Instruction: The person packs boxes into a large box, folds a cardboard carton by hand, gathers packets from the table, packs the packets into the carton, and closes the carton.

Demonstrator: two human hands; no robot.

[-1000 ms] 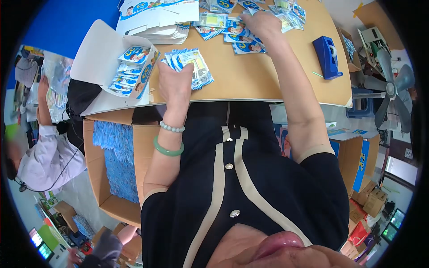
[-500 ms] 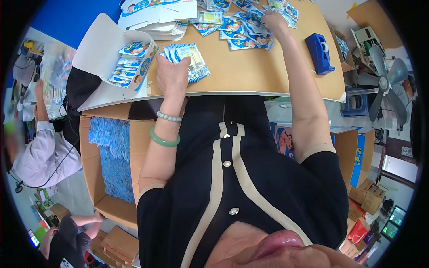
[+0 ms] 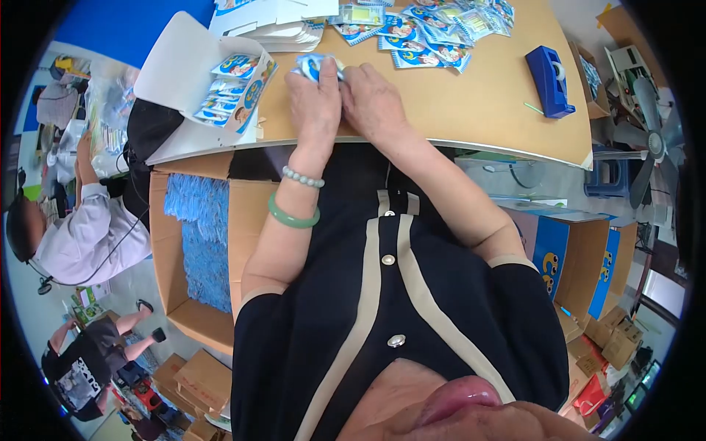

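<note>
My left hand [image 3: 315,106] is closed round a small stack of blue-and-white printed packets [image 3: 310,66], held just above the table near its front edge. Pressed against it from the right is my right hand [image 3: 373,101], its fingers curled at the same packets; its fingertips are partly hidden. An open white carton [image 3: 254,103] stands left of my hands, its lid raised, with a row of similar packets [image 3: 224,94] inside. Beyond my hands, loose packets [image 3: 423,37] lie in an overlapping pile on the tan table [image 3: 471,103].
A blue tape dispenser [image 3: 546,82] stands at the table's right. Flat white cartons [image 3: 283,33] are stacked at the back left. Below the table's left edge, a cardboard box [image 3: 239,242] holds blue packet strips. Other people [image 3: 95,228] are at the left.
My right hand has come from the loose pile to my left hand, and both now grip the packets. The held stack has been lifted and turned. The whole view has shifted slightly.
</note>
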